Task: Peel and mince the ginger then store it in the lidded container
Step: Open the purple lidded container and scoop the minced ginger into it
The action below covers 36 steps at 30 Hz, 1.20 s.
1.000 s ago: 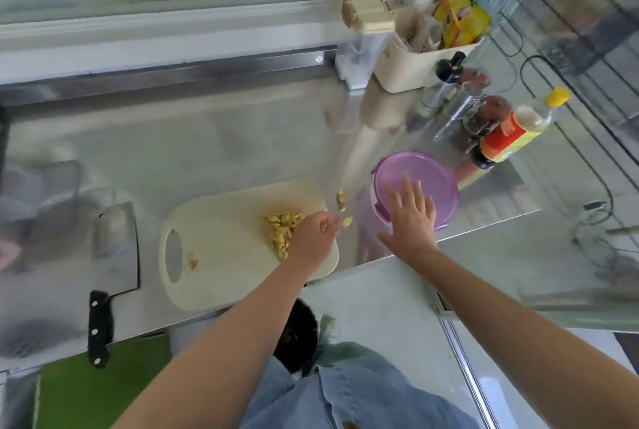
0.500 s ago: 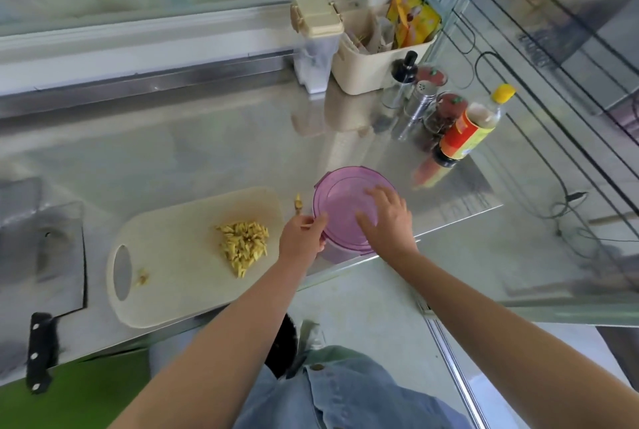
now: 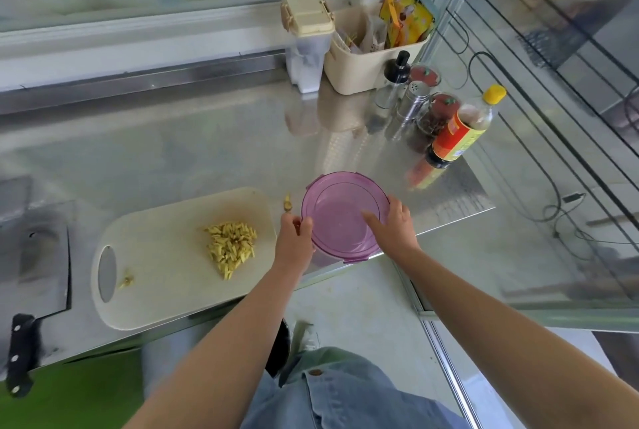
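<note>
- Purple lidded container [image 3: 340, 231] sits on the steel counter [image 3: 207, 152] at its front edge, just right of the cutting board [image 3: 155, 290]; the translucent lid is on, with clip tabs showing on the near rim
- left hand [image 3: 294, 242] grips the container's left rim; fingers curled against the edge
- right hand [image 3: 396, 226] holds the right side; index finger laid flat across the lid, the other fingers bent over the far right rim
- minced ginger [image 3: 231, 246] lies in one loose pile on the right half of the board; near the left hand but not touching it, apart from the container
- ginger scrap [image 3: 287, 203] lies on bare counter between the board's far corner and the container, just beyond the left hand
- smaller scrap [image 3: 127, 280] is on the board beside its handle hole
- cleaver [image 3: 38, 256] lies flat on the counter just left of the board, not touching it; black riveted handle points to the front edge
- back right: beige basket [image 3: 359, 65] stuffed with packets; clear dispenser [image 3: 307, 48] with a beige clip lid stands just left of it
- in front of the basket, a tight cluster: black-topped bottle [image 3: 394, 83], steel shaker [image 3: 411, 100], two red-lidded jars [image 3: 439, 110], sauce bottle [image 3: 456, 131] with yellow cap and red label
- denim garment [image 3: 345, 394] fills the bottom of the view; a green surface [image 3: 69, 390] shows lower left, below the counter edge
</note>
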{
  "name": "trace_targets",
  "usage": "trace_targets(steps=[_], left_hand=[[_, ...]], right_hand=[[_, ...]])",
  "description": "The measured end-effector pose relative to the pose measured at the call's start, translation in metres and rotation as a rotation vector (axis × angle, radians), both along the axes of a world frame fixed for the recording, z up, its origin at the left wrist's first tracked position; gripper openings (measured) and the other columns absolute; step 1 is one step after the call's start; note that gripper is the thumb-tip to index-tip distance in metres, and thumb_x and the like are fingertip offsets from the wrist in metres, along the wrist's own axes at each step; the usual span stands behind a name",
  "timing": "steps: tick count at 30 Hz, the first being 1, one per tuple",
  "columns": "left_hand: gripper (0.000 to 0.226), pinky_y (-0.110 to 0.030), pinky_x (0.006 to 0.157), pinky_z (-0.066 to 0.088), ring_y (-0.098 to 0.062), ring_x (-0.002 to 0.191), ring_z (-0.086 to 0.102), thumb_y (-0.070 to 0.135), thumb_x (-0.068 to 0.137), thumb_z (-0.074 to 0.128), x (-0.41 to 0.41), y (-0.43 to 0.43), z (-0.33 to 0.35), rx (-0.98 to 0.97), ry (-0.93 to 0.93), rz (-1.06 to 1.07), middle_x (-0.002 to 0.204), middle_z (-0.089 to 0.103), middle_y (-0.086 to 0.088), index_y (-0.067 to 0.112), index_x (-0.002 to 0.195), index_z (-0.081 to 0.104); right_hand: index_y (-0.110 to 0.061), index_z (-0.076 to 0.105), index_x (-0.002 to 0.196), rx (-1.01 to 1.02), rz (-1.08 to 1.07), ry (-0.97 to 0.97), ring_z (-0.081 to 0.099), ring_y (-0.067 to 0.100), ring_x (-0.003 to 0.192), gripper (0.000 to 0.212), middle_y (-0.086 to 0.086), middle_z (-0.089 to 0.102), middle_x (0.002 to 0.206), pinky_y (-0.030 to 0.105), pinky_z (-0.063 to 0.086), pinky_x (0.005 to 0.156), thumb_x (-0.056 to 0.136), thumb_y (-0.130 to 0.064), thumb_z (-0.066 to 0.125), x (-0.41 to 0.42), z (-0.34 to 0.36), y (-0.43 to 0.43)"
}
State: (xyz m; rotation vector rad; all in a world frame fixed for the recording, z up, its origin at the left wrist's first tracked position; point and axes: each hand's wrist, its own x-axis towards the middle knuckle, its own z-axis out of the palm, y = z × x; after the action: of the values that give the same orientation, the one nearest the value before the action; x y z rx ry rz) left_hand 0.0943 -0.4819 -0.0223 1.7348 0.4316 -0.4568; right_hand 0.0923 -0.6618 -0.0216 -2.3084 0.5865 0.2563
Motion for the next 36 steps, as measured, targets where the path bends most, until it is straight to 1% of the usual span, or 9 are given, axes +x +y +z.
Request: trace_targets(steps=[6,12,15,18,21,24,30,33,36], left_hand=[[0.012,-0.045,0.076,0.059,-0.027,0.086,0.063,0.021,0.099,0.049,-0.006,0.009,-0.006,0.056,-0.100,-0.006,0.090,0.056,-0.009,0.009,0.096,0.048],[0.032,-0.047,0.088,0.053,-0.021,0.092,0.058,0.033,0.091,0.063,-0.009,0.017,0.002,-0.193,-0.014,0.117,0.099,0.055,-0.006,0.009,0.108,0.051],[0.065,-0.050,0.094,0.049,-0.020,0.108,0.056,0.049,0.079,0.073,-0.011,0.020,0.011,-0.360,0.124,0.135,0.126,0.051,0.000,0.023,0.130,0.041],[0.086,-0.045,0.097,0.051,-0.011,0.091,0.057,0.044,0.076,0.076,-0.017,0.023,0.012,-0.415,0.199,-0.026,0.135,0.036,0.002,0.025,0.145,0.026],[0.077,-0.044,0.088,0.056,-0.024,0.113,0.056,0.037,0.075,0.079,-0.020,0.025,0.007,-0.505,0.178,0.175,0.141,0.041,-0.003,0.028,0.136,0.034],[0.060,-0.042,0.076,0.060,-0.018,0.105,0.061,0.032,0.077,0.078,-0.020,0.031,0.008,-0.504,0.142,0.246,0.128,0.053,-0.003,0.025,0.127,0.044],[0.052,-0.030,0.061,0.053,-0.021,0.111,0.058,0.022,0.078,0.077,-0.025,0.063,0.010,-0.405,0.172,0.048,0.123,0.059,-0.002,0.027,0.122,0.050],[0.078,-0.039,0.079,0.051,-0.022,0.119,0.055,0.045,0.058,0.083,-0.030,0.073,0.007,-0.332,0.217,-0.031,0.127,0.058,0.000,0.028,0.128,0.050],[0.079,-0.053,0.094,0.050,-0.023,0.115,0.059,0.053,0.052,0.079,-0.034,0.074,0.012,-0.333,0.218,-0.027,0.123,0.063,-0.002,0.029,0.123,0.054]], right_hand=[[-0.007,0.043,0.128,0.132,-0.114,-0.031,0.045,0.020,0.106,0.064,0.008,0.045,0.123,0.032,0.039,0.094,0.085,-0.048,0.067,-0.007,-0.001,-0.006],[-0.010,0.049,0.116,0.311,-0.254,-0.084,0.053,0.016,0.085,0.050,0.001,0.054,0.098,0.023,0.041,0.064,0.086,-0.047,0.065,-0.011,0.000,-0.001],[-0.012,0.049,0.112,0.433,-0.335,-0.136,0.053,0.015,0.084,0.047,-0.001,0.053,0.092,0.023,0.043,0.068,0.086,-0.047,0.065,-0.009,0.002,0.013],[-0.013,0.050,0.112,0.506,-0.337,-0.165,0.058,0.016,0.084,0.050,0.002,0.058,0.094,0.028,0.049,0.075,0.082,-0.049,0.069,-0.005,0.004,0.029],[-0.014,0.053,0.108,0.482,-0.348,-0.195,0.061,0.019,0.084,0.050,0.004,0.061,0.094,0.033,0.053,0.078,0.079,-0.048,0.074,-0.002,0.007,0.041],[-0.014,0.056,0.105,0.432,-0.317,-0.188,0.061,0.018,0.081,0.048,0.002,0.062,0.091,0.033,0.052,0.075,0.078,-0.049,0.074,-0.003,0.007,0.047],[-0.018,0.056,0.100,0.466,-0.202,-0.079,0.055,0.011,0.077,0.036,-0.005,0.058,0.087,0.030,0.042,0.071,0.090,-0.053,0.055,0.010,0.017,0.044],[-0.018,0.047,0.069,0.353,-0.089,-0.051,0.043,0.013,0.061,0.041,-0.005,0.045,0.065,0.028,0.035,0.058,0.091,-0.052,0.055,0.011,0.017,0.043],[-0.017,0.038,0.066,0.348,-0.106,-0.072,0.035,0.013,0.057,0.046,-0.004,0.037,0.061,0.027,0.031,0.054,0.090,-0.050,0.058,0.009,0.017,0.047]])
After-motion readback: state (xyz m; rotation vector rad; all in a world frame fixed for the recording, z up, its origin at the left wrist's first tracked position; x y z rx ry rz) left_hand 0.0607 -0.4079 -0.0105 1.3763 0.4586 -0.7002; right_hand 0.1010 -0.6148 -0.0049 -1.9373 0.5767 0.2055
